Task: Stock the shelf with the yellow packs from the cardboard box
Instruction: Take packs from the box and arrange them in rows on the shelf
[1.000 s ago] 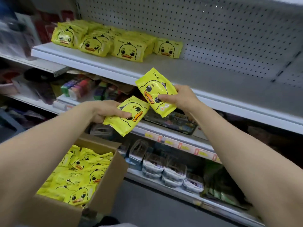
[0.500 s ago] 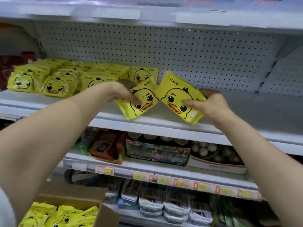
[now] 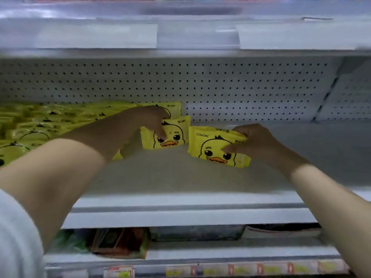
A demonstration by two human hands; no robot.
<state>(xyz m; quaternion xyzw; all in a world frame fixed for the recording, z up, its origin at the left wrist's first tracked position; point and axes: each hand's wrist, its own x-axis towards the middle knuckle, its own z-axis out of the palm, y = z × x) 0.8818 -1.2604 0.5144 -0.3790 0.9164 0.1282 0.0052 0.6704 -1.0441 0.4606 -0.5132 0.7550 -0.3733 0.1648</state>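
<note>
Reaching over a pale grey shelf (image 3: 180, 177) in a shop aisle, the person had a yellow duck-faced pack in each hand. The left hand (image 3: 148, 125) curled its fingers over the top of the left pack (image 3: 174, 137), one fingertip pressing on the printed face. That pack stood on its lower edge towards the far side of the board, leaning against another upright pack (image 3: 175, 109) behind it. The right hand (image 3: 257, 145) pinched the right pack (image 3: 210, 145), thumb on the front and fingers over the top edge. This pack sat just right of the first and nearer, its bottom edge at the shelf surface, though whether it rested fully could not be told. To the left, a crowded row of stocked packs (image 3: 40, 125) covered the shelf, blurred. The right part of the board showed its matte grey surface. Behind ran a white pegboard back panel (image 3: 230, 83) dotted with small holes, with a darker upright seam at far right. Overhead, the front lip of the upper shelf (image 3: 100, 35) showed blank label holders. Below, a lower shelf (image 3: 200, 253) carried dark boxed goods (image 3: 120, 241), too blurred to name, and a strip of price tags (image 3: 230, 269) ran along the bottom. A white sleeve (image 3: 14, 237) covered the left upper arm at near left.
</note>
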